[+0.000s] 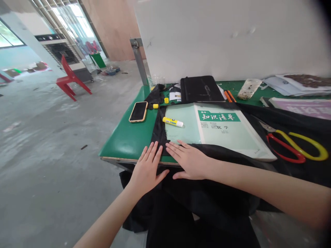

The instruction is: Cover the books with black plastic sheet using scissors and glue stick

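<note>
Both hands lie palm-down at the near left part of the green tabletop (121, 141); the left hand (147, 169) is wide open, its four fingers straight and slightly parted, the fingertips resting on the black cloth (158, 132) just beside the near left corner of the book (224, 134), the thumb held out sideways toward the other hand; it has hold of nothing. The right hand (190, 160) is open too, fingers extended and close together, the tips flat on the cloth along the book's near edge, the thumb apart from them and pointing left; nothing is gripped there either, and the two hands stand near each other without touching. The book lies on the cloth with its pale green cover spread out to the left, and dark fabric runs along its left side, its near edge and away to the right; an uncapped yellow glue stick (172, 121) rests on the spread cover, beyond the right fingertips; a phone (138, 112) lies on the green surface to the left of the cloth; scissors (292, 144) with one red and one yellow handle lie on the fabric to the right of the book; a black notebook (201, 89) sits behind it, with orange pens (229, 96) just beside.
</note>
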Motion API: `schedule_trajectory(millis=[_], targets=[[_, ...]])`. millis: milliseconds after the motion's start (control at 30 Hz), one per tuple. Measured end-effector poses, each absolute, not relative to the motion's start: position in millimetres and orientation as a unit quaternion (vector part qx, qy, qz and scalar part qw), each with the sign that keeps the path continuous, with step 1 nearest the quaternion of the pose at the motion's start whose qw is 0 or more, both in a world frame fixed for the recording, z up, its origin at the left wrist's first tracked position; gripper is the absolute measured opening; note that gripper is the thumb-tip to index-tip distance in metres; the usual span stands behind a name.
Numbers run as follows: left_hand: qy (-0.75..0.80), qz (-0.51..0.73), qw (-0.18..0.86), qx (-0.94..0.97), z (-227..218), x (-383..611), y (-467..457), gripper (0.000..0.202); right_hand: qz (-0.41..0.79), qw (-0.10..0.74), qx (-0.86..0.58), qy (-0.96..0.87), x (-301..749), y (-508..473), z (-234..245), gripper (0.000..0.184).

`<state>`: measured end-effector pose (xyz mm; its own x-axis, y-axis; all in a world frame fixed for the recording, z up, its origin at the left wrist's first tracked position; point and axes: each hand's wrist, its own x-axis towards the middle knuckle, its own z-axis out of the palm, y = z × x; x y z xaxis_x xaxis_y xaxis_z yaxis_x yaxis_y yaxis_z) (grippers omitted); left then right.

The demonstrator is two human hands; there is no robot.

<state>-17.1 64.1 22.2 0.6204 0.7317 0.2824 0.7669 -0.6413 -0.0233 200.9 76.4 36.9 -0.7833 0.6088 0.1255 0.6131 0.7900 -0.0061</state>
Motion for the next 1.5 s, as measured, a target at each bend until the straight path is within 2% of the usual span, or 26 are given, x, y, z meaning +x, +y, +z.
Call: schedule_trajectory(millis=[133, 300, 433, 500, 667, 733, 800, 833, 900, 967, 1033, 1133, 1200, 1267, 1333, 1400, 1467, 1500], targets=[[-0.417, -0.124, 0.066, -0.898, 23.2, -21.6, 65.0, 0.075, -0.032, 0.072, -0.32, -0.944, 203.2, 75.0, 40.8, 0.088], [-0.435, -0.105, 0.035, -0.894, 37.4, -25.7, 70.1, 0.065, -0.04, 0.089, -0.332, -0.938, 200.7, 71.6, 35.8, 0.093], [-0.471, -0.169, 0.069, -0.863, 45.9, -10.5, 66.7, 0.08, -0.041, 0.084, -0.333, -0.938, 201.0, 72.1, 33.4, 0.094], [-0.448, -0.156, 0.063, -0.878, 41.8, -2.1, 63.5, 0.085, -0.042, 0.086, -0.329, -0.939, 201.3, 71.6, 33.0, 0.092], [-0.42, -0.097, 0.023, -0.902, 28.0, -0.1, 61.8, 0.076, 0.005, 0.069, -0.327, -0.943, 201.9, 71.4, 44.5, 0.095], [-0.414, -0.098, 0.016, -0.905, 28.4, -1.9, 62.2, 0.076, 0.071, 0.058, -0.33, -0.94, 202.6, 80.5, 58.5, 0.084], [-0.411, -0.096, 0.013, -0.907, 31.5, -1.6, 61.6, 0.078, 0.149, 0.064, -0.355, -0.921, 202.8, 98.9, 75.6, 0.058], [-0.409, -0.093, 0.013, -0.908, 33.4, -0.7, 60.9, 0.078, 0.176, 0.078, -0.384, -0.903, 202.4, 111.2, 83.5, 0.049], [-0.408, -0.086, 0.011, -0.909, 37.3, 1.6, 59.2, 0.078, 0.135, 0.159, -0.481, -0.852, 199.5, 139.5, 94.2, 0.038], [-0.407, -0.08, 0.007, -0.91, 40.4, 3.2, 57.9, 0.077, 0.087, 0.174, -0.525, -0.829, 193.5, 167.8, 95.2, 0.038], [-0.403, -0.078, 0.005, -0.912, 42.2, 3.3, 57.3, 0.078, 0.075, 0.13, -0.524, -0.839, 185.1, 191.5, 88.4, 0.037], [-0.394, -0.076, 0.011, -0.916, 42.3, 1.6, 57.5, 0.083, 0.082, 0.092, -0.52, -0.845, 171.4, 213.4, 78.7, 0.027], [-0.388, -0.075, 0.018, -0.918, 41.4, -0.1, 58.1, 0.087, 0.075, 0.099, -0.537, -0.834, 162.9, 218.3, 81.7, 0.024], [-0.382, -0.073, 0.021, -0.921, 40.5, -1.6, 58.8, 0.088, 0.084, 0.152, -0.552, -0.815, 154.2, 215.8, 92.6, 0.028], [-0.376, -0.071, 0.015, -0.924, 40.0, -3.1, 59.7, 0.088, 0.194, 0.267, -0.541, -0.774, 144.2, 207.1, 105.8, 0.029], [-0.372, -0.073, 0.004, -0.926, 40.2, -4.4, 61.0, 0.088, 0.403, 0.382, -0.474, -0.684, 132.5, 194.5, 114.6, 0.019], [-0.37, -0.077, -0.012, -0.926, 40.8, -5.4, 62.7, 0.087, 0.577, 0.419, -0.378, -0.591, 120.3, 181.1, 115.2, 0.004], [-0.369, -0.08, -0.019, -0.926, 41.1, -5.8, 63.6, 0.086, 0.635, 0.415, -0.342, -0.554, 114.5, 175.0, 112.8, 0.014]])
